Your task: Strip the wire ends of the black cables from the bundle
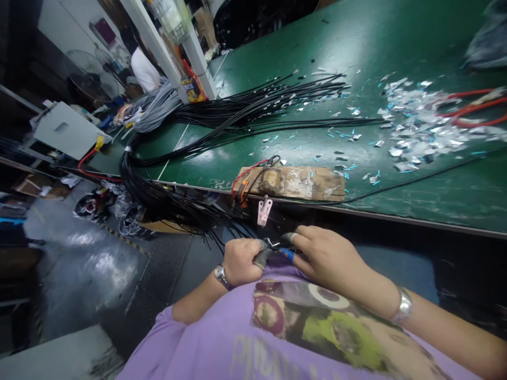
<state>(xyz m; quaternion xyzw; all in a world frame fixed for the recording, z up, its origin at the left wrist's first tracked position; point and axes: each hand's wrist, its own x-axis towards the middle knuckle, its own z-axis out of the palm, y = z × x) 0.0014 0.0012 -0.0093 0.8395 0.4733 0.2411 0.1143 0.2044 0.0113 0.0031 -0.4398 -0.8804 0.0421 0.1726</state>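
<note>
My left hand, with grey covers on its fingertips and a watch at the wrist, is closed on a thin black cable from the hanging bundle. My right hand wears a grey and a blue fingertip cover. Its fingers pinch at the same cable's end, where a small bright strip shows between the hands; the exact grip is blurred. A bundle of black cables drops over the table edge to my left. Above my hands, a pink clothes peg hangs by a wooden board carrying a wood block.
More black cables lie across the green table, with grey cables behind. Foil scraps and blue bits litter the right side, near orange-handled scissors. A white post rises at the back; a person is beyond.
</note>
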